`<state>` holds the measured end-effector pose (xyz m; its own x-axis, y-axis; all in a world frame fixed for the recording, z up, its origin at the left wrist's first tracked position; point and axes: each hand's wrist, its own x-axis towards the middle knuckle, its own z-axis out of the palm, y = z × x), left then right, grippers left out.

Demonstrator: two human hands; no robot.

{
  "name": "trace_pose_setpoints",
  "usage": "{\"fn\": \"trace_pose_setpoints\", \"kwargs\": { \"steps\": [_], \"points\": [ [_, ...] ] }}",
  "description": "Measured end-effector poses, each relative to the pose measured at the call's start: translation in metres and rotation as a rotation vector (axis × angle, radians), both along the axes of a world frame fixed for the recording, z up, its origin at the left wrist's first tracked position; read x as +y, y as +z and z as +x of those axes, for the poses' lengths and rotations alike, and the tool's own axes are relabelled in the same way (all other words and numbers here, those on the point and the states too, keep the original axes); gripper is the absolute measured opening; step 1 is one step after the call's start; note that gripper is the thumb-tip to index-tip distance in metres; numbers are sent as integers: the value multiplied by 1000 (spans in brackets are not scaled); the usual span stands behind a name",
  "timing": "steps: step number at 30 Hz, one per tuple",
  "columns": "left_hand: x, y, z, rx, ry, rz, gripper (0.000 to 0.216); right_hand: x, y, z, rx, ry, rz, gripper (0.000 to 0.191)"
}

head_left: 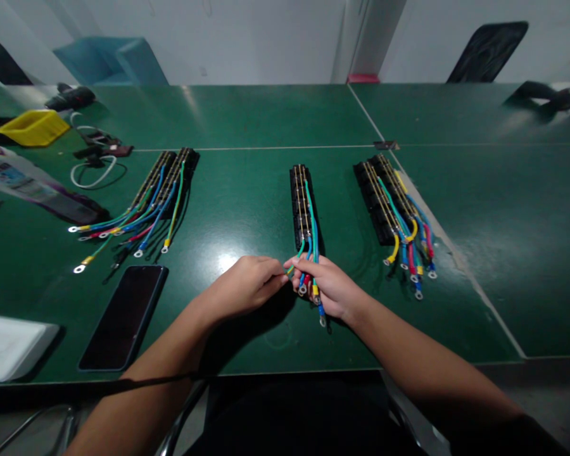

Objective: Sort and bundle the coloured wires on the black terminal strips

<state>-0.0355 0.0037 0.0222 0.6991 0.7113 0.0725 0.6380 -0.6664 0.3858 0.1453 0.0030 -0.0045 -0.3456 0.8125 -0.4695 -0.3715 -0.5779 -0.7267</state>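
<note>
In the middle of the green table lies a black terminal block (301,206) with brass-coloured strips. Coloured wires (315,237) with ring lugs run from it toward me. My right hand (330,285) is closed around this bundle, with blue, red and yellow lug ends hanging below the fingers. My left hand (254,282) pinches the end of a green-yellow wire (290,270) just left of the bundle, its tip hidden by the fingers. The fingertips of both hands nearly meet there.
Paired wired blocks lie at the left (164,180) and right (380,196). A phone (123,316), a white box (16,347), a labelled bottle (38,183), a yellow bin (33,127), a white cable (95,180) and a dark power tool (70,97) occupy the left side.
</note>
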Motion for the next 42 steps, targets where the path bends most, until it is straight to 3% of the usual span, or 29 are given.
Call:
{"fn": "trace_pose_setpoints", "kwargs": {
  "steps": [10,19,27,34,42],
  "points": [
    [0,0,0,-51,56,-23,23,0,1,0,-29,5,-6,12],
    [-1,4,1,29,16,-32,25,0,2,0,-24,2,4,10],
    [-1,-1,-1,-57,53,-26,22,0,2,0,-20,-1,-27,9],
    [-2,5,1,-43,46,-31,25,-1,6,-2,-29,-21,-13,9],
    [-3,5,2,-183,164,-159,15,-2,3,-3,-14,-47,-39,20]
  ]
}}
